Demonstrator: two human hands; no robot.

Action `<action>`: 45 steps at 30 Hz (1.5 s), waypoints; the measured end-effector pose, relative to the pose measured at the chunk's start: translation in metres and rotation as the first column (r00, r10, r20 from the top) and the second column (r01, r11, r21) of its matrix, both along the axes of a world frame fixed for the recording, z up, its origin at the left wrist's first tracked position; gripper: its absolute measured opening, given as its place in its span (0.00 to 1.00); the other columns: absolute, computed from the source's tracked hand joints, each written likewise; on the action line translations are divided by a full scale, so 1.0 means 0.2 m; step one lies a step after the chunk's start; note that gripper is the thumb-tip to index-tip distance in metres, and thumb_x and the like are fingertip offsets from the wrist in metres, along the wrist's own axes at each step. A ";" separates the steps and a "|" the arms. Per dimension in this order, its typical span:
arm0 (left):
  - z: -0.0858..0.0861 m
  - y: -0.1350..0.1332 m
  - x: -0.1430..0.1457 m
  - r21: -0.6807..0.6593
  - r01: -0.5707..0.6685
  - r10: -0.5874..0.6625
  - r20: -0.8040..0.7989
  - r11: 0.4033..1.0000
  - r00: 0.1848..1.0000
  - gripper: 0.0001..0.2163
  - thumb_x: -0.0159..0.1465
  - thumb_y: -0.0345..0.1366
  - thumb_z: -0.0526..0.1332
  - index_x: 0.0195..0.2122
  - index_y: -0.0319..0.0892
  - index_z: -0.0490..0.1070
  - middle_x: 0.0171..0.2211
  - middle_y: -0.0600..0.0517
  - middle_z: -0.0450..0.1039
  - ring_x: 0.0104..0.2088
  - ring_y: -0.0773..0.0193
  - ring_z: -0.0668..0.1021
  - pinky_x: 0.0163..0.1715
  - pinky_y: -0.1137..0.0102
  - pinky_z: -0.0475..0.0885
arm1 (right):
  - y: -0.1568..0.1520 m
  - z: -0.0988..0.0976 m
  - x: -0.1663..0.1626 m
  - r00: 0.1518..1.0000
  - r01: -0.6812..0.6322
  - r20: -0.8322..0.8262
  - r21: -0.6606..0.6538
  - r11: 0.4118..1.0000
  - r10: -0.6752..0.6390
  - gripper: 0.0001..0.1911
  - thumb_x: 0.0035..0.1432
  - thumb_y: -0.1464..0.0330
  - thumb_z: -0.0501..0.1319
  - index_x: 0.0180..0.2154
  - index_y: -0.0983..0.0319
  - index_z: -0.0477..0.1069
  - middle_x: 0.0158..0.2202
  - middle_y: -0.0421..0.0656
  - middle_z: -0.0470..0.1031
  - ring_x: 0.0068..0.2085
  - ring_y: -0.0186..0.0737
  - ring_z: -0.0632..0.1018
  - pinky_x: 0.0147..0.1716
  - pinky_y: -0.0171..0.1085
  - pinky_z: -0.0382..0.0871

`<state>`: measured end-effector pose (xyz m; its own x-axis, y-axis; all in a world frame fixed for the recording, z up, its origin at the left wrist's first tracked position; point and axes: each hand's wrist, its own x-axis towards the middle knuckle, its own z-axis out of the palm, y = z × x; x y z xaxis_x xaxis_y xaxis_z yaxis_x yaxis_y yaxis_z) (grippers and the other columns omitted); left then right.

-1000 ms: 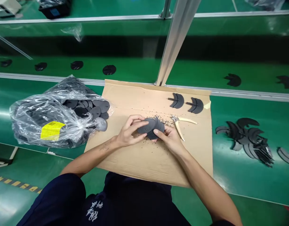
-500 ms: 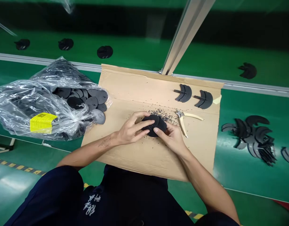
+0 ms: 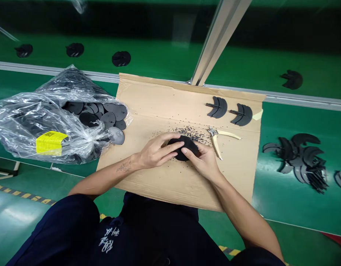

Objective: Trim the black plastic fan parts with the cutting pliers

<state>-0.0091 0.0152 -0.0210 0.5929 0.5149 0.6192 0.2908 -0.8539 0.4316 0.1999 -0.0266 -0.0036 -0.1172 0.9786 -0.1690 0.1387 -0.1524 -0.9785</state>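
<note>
A round black plastic part (image 3: 183, 152) is held between my two hands, low over the cardboard sheet (image 3: 148, 181). My left hand (image 3: 159, 150) grips its left side with the fingers reaching over the top. On the right edge, my right hand (image 3: 203, 159) pinches it, thumb on top. The fingers underneath are hidden. Small black scraps (image 3: 189, 133) lie scattered just beyond the part. To the right of them rest side cutters (image 3: 218, 139) with cream handles, their jaws towards the scraps.
A clear plastic bag (image 3: 48, 111) of black discs (image 3: 108, 120) lies at left. Two curved black pieces (image 3: 219, 108) sit on the cardboard's far right. A pile of curved pieces (image 3: 300, 157) lies on the green table. A metal post (image 3: 212, 48) stands behind the cardboard.
The black part has turned slightly in my hands, and its upper face now looks more even, with the seam less visible. Both hands keep their hold in nearly the same place.
</note>
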 end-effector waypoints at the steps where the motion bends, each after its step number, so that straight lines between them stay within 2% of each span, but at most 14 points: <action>1: 0.00 0.00 0.00 0.003 0.000 0.000 -0.002 1.000 1.000 0.24 0.69 0.33 0.61 0.66 0.44 0.63 0.55 0.42 0.70 0.56 0.55 0.76 0.54 0.58 0.80 | 0.00 0.00 0.00 1.000 0.006 0.006 -0.001 1.000 -0.006 0.24 0.58 0.46 0.66 0.33 0.62 0.77 0.26 0.40 0.72 0.27 0.36 0.70 0.25 0.34 0.66; 4: 0.01 -0.01 0.01 0.002 -0.004 0.003 0.036 1.000 0.999 0.25 0.69 0.34 0.63 0.67 0.42 0.62 0.54 0.41 0.70 0.56 0.56 0.76 0.54 0.59 0.80 | 0.00 0.01 0.00 0.998 0.007 0.056 0.031 0.999 -0.009 0.24 0.59 0.46 0.65 0.31 0.62 0.77 0.25 0.39 0.71 0.26 0.36 0.70 0.24 0.34 0.66; 7: 0.03 -0.02 0.01 -0.100 -0.052 0.065 0.129 0.994 0.989 0.27 0.68 0.41 0.65 0.66 0.39 0.63 0.53 0.40 0.71 0.55 0.55 0.76 0.52 0.59 0.80 | -0.01 0.02 0.01 0.995 -0.048 0.090 0.111 0.993 0.038 0.21 0.62 0.49 0.64 0.34 0.62 0.80 0.28 0.41 0.76 0.30 0.39 0.75 0.30 0.37 0.72; 11: 0.05 -0.01 0.00 -0.288 -0.011 0.056 0.149 0.957 0.987 0.16 0.68 0.40 0.65 0.54 0.40 0.73 0.41 0.46 0.77 0.41 0.63 0.80 0.41 0.68 0.79 | -0.01 0.02 0.00 0.988 -0.129 0.118 0.251 0.959 0.101 0.14 0.66 0.57 0.64 0.44 0.58 0.82 0.40 0.46 0.83 0.39 0.44 0.82 0.41 0.41 0.78; 15: 0.06 0.00 -0.02 -0.218 0.014 0.010 0.106 0.976 0.994 0.10 0.69 0.37 0.64 0.49 0.41 0.75 0.37 0.49 0.78 0.37 0.66 0.80 0.37 0.70 0.78 | -0.02 -0.01 0.00 0.971 -0.136 0.234 0.415 0.899 0.039 0.13 0.65 0.63 0.65 0.50 0.57 0.79 0.44 0.47 0.83 0.40 0.44 0.83 0.42 0.41 0.79; 18: 0.07 -0.01 -0.03 -0.153 0.001 0.010 0.072 0.988 0.997 0.09 0.69 0.36 0.64 0.48 0.40 0.75 0.35 0.50 0.78 0.35 0.67 0.79 0.35 0.71 0.77 | -0.04 -0.02 0.00 0.950 -0.176 0.312 0.477 0.861 0.021 0.09 0.67 0.66 0.63 0.48 0.59 0.77 0.41 0.47 0.83 0.38 0.42 0.83 0.40 0.39 0.79; 21: 0.08 -0.01 -0.03 -0.169 0.011 0.005 0.092 0.986 0.996 0.10 0.67 0.36 0.66 0.48 0.40 0.75 0.35 0.50 0.78 0.34 0.67 0.79 0.34 0.72 0.77 | -0.05 -0.02 -0.01 0.940 -0.216 0.337 0.464 0.859 0.055 0.07 0.69 0.66 0.61 0.45 0.58 0.76 0.38 0.46 0.83 0.35 0.41 0.83 0.37 0.37 0.79; 25: 0.09 -0.01 -0.03 -0.242 0.066 -0.030 0.150 0.968 0.988 0.13 0.66 0.36 0.67 0.50 0.40 0.75 0.38 0.47 0.78 0.38 0.66 0.81 0.37 0.72 0.78 | -0.06 -0.02 -0.01 0.953 -0.215 0.292 0.449 0.867 0.085 0.07 0.69 0.67 0.61 0.46 0.58 0.75 0.38 0.44 0.83 0.33 0.39 0.82 0.36 0.36 0.78; 29: 0.08 -0.01 -0.04 -0.242 0.058 -0.034 0.104 0.969 0.994 0.12 0.68 0.36 0.65 0.51 0.41 0.74 0.38 0.48 0.78 0.37 0.66 0.80 0.37 0.71 0.79 | -0.05 -0.02 -0.01 0.937 -0.258 0.326 0.408 0.876 0.124 0.08 0.70 0.64 0.60 0.46 0.58 0.75 0.35 0.43 0.82 0.29 0.37 0.80 0.32 0.35 0.76; 34: 0.08 -0.01 -0.04 -0.201 0.046 -0.041 0.031 0.978 0.999 0.12 0.70 0.36 0.62 0.53 0.41 0.72 0.38 0.48 0.78 0.37 0.64 0.80 0.37 0.69 0.78 | -0.04 -0.02 0.01 0.916 -0.305 0.371 0.393 0.868 0.154 0.10 0.71 0.63 0.58 0.47 0.58 0.75 0.38 0.45 0.83 0.33 0.39 0.81 0.35 0.36 0.77; 39: 0.08 -0.01 -0.04 -0.187 0.024 -0.030 -0.033 0.982 0.999 0.10 0.71 0.37 0.61 0.51 0.40 0.72 0.37 0.47 0.77 0.37 0.63 0.80 0.36 0.68 0.78 | -0.04 -0.03 0.00 0.921 -0.286 0.369 0.415 0.864 0.128 0.09 0.70 0.63 0.60 0.45 0.58 0.76 0.36 0.44 0.83 0.31 0.39 0.81 0.32 0.36 0.76; 42: 0.08 0.00 -0.05 -0.225 0.030 -0.036 -0.022 0.974 0.999 0.10 0.70 0.38 0.62 0.50 0.41 0.73 0.36 0.49 0.77 0.36 0.64 0.80 0.36 0.69 0.77 | -0.03 -0.03 0.00 0.909 -0.311 0.388 0.391 0.866 0.152 0.10 0.70 0.62 0.59 0.46 0.58 0.76 0.36 0.44 0.83 0.30 0.38 0.81 0.32 0.36 0.76; 45: 0.08 0.00 -0.04 -0.275 0.060 -0.046 0.059 0.959 0.997 0.11 0.68 0.38 0.65 0.49 0.41 0.75 0.36 0.49 0.77 0.35 0.66 0.79 0.35 0.71 0.77 | -0.03 -0.02 0.01 0.913 -0.324 0.367 0.382 0.865 0.179 0.11 0.71 0.63 0.58 0.47 0.59 0.76 0.37 0.44 0.83 0.32 0.38 0.82 0.34 0.36 0.77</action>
<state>-0.0178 0.0145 -0.0045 0.5949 0.6392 0.4873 0.2197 -0.7125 0.6663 0.2011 -0.0335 -0.0073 -0.3814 0.9051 0.1879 0.4198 0.3507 -0.8371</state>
